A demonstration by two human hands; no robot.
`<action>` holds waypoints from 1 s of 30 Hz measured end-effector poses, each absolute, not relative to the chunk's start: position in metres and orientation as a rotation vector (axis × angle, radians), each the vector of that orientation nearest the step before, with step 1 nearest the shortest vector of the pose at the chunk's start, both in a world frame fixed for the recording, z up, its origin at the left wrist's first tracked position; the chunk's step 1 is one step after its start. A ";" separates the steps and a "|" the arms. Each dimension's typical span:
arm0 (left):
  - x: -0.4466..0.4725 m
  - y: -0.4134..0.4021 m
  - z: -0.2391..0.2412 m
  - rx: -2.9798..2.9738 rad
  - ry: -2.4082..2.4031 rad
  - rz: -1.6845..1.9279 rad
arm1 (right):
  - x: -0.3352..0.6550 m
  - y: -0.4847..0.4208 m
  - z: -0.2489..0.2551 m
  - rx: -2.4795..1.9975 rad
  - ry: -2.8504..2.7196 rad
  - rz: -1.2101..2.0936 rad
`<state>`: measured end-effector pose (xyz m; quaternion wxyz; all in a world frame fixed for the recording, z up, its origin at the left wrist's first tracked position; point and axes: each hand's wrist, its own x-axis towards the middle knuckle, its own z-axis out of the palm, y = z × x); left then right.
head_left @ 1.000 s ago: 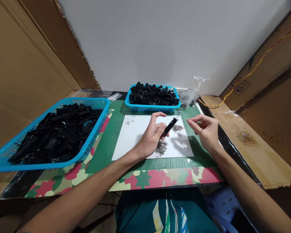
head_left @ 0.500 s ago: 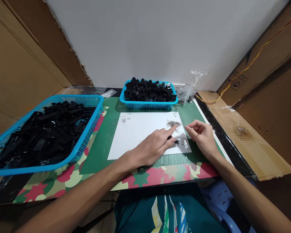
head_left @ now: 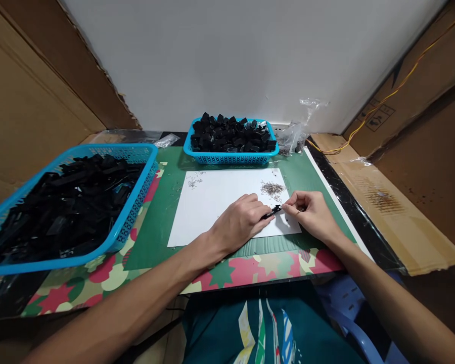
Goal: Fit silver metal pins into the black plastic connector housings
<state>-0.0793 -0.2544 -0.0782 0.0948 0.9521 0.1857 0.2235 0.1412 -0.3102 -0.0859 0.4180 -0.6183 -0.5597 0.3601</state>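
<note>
My left hand (head_left: 246,216) rests over the white sheet (head_left: 208,207), closed on a small black plastic part (head_left: 272,212) whose notched end sticks out to the right. Close against that end, my right hand (head_left: 306,211) is pinched, thumb and forefinger together; whatever sits between the fingertips is too small to name. Just beyond the fingers lies a pile of tiny metal pieces (head_left: 273,189). A thinner scatter of similar tiny pieces (head_left: 192,182) is at the sheet's far left corner.
A large blue basket (head_left: 151,172) of long black parts stands at left. Behind the sheet is a smaller blue basket (head_left: 231,158) heaped with black pieces, beside a clear plastic bag (head_left: 290,138). Cardboard (head_left: 405,227) flanks the right, with a yellow wire (head_left: 387,107) along it.
My right hand has moved left to the black part's end. My left forefinger has drawn back from the pile of tiny pieces, and the black part now shows more clearly.
</note>
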 end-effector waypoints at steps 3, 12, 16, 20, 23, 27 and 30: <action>-0.077 -0.255 -0.080 2.860 0.546 0.711 | 0.140 -0.311 -0.087 -1.632 -1.442 0.850; -0.075 -0.257 -0.081 2.992 0.476 0.784 | 0.138 -0.310 -0.085 -1.658 -1.506 0.801; -0.073 -0.259 -0.083 3.014 0.456 0.812 | 0.138 -0.310 -0.085 -1.666 -1.527 0.780; -0.073 -0.260 -0.084 3.004 0.452 0.776 | 0.137 -0.312 -0.084 -1.654 -1.537 0.771; -0.073 -0.259 -0.085 2.971 0.456 0.754 | 0.137 -0.313 -0.084 -1.631 -1.553 0.753; -0.073 -0.259 -0.086 2.943 0.470 0.767 | 0.137 -0.314 -0.085 -1.611 -1.592 0.714; -0.072 -0.260 -0.087 2.944 0.474 0.781 | 0.136 -0.314 -0.085 -1.607 -1.605 0.706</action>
